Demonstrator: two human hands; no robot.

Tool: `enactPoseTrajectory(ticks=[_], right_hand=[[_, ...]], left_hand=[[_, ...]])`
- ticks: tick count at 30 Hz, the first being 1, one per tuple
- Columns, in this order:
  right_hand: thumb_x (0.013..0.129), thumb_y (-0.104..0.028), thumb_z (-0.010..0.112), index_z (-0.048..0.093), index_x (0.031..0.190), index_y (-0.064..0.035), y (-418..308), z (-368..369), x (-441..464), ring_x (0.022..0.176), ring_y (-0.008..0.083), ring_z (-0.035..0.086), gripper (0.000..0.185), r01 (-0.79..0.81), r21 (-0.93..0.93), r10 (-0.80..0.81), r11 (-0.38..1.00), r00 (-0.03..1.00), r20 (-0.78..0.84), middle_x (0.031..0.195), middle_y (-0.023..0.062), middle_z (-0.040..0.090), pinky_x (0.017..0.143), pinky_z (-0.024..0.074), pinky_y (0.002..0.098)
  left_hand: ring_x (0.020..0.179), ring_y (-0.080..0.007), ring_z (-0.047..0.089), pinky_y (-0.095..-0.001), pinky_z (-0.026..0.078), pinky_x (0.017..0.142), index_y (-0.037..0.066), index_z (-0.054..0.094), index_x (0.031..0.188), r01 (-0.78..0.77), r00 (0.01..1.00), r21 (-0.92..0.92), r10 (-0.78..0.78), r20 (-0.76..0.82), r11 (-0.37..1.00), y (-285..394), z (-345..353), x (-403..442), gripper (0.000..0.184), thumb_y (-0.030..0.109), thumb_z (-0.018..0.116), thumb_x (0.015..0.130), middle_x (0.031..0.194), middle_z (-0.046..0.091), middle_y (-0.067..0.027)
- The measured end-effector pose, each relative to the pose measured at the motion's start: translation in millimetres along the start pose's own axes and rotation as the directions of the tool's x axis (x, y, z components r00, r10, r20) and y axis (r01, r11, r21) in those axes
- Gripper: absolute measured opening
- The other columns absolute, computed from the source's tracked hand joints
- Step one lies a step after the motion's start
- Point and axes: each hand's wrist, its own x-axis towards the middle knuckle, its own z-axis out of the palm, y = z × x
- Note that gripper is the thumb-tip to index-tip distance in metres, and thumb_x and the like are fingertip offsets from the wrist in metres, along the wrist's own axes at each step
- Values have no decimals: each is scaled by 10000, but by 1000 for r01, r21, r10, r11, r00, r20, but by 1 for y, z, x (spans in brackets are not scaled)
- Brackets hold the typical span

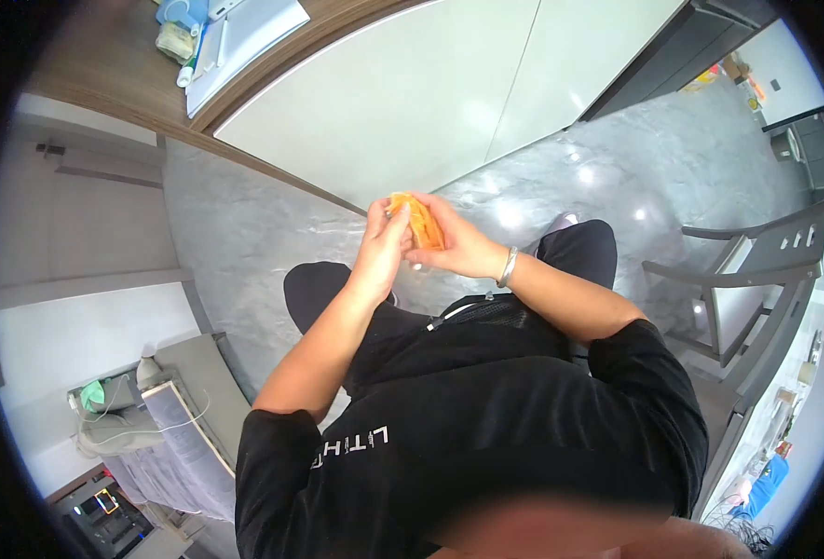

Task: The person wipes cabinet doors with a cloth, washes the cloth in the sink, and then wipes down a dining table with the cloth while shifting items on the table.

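Observation:
In front of my lap, both hands close around what looks like a peeled orange (421,222), bright orange with paler streaks. My left hand (381,250) grips its left side, with the thumb laid along it. On the other side, my right hand (463,244) wraps round it, fingers over the top and thumb below. A silver bracelet (508,267) circles the right wrist. The fingers cover much of the fruit, so its full shape is hidden.
A wooden counter (104,70) at upper left carries papers (244,47) and a tube (186,73). White cabinet doors (384,102) stand ahead. To the right is a grey chair (756,270); at lower left, a sofa (197,382). Glossy grey floor (561,177) lies below.

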Motion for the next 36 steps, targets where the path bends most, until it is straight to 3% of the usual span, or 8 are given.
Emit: enactPoseTrajectory(ticks=[5, 7, 10, 14, 18, 25, 27, 36], right_hand=[[916, -161, 674, 512, 1325, -6, -19, -31, 18, 1033, 140, 608, 466, -213, 334, 228, 918, 974, -6, 1138, 63, 643, 917, 497, 303], [926, -201, 668, 545, 1306, -18, -18, -64, 39, 973, 128, 629, 439, -98, 416, 185, 904, 967, -175, 1089, 47, 665, 879, 511, 292], [962, -311, 612, 557, 1306, -30, -39, -154, 78, 942, 92, 607, 447, 116, 131, -17, 985, 807, -590, 1098, 39, 664, 795, 488, 253], [970, -211, 596, 604, 1246, 7, -53, -271, 137, 935, 125, 589, 351, 374, -116, -281, 920, 424, -861, 1130, 74, 588, 789, 502, 283], [948, -138, 587, 542, 1350, -41, -44, -273, 193, 1023, 177, 528, 417, 274, -335, -389, 902, 175, -905, 1198, 107, 330, 885, 508, 300], [909, -158, 651, 572, 1343, -92, -55, -55, 199, 1161, 254, 415, 446, 274, -666, -719, 693, 319, -617, 1222, 128, 415, 1021, 360, 363], [717, 68, 593, 632, 1288, -113, -62, 3, 197, 1139, 282, 413, 600, 377, -700, -783, 607, 436, -444, 1209, 139, 448, 1030, 334, 371], [648, -31, 700, 724, 1113, -289, -74, 96, 213, 982, 236, 453, 532, 548, -762, -920, 344, 360, -157, 1090, -12, 532, 870, 347, 360]], left_hand=[[813, -78, 536, -215, 457, 718, 34, 480, 1234, -355, 928, 709, 322, 188, 610, 48, -1, 6, 348, 189, 623, 956, 990, 565, -30], [802, -94, 528, -233, 465, 724, 37, 552, 1157, -653, 559, 715, 796, 233, 250, 106, -5, -12, 267, 88, 655, 916, 1075, 567, -66], [754, -101, 547, -205, 464, 670, 4, 556, 1135, -536, -164, 811, 971, 172, -235, 209, -40, -34, 258, 67, 650, 904, 986, 593, -55], [791, -120, 585, -257, 497, 725, -76, 599, 1049, -493, -207, 848, 973, 103, -195, 313, -106, -40, 304, 209, 638, 949, 942, 627, -91], [865, -157, 617, -263, 491, 783, -92, 549, 1112, -483, -246, 842, 960, 133, -240, 321, -77, 2, 421, 251, 691, 914, 965, 642, -126], [859, -194, 614, -313, 512, 803, -63, 516, 1078, -659, -378, 723, 922, -82, -206, 316, -68, 45, 379, 197, 712, 883, 987, 637, -126], [802, -106, 595, -249, 481, 719, -22, 556, 1047, -791, -326, 574, 939, -107, -209, 313, -46, 37, 208, 119, 650, 928, 908, 643, -50], [886, -57, 582, -197, 466, 786, -26, 558, 1112, -809, -365, 498, 931, -7, -314, 315, -54, 43, 197, 33, 626, 938, 1007, 638, -40]])
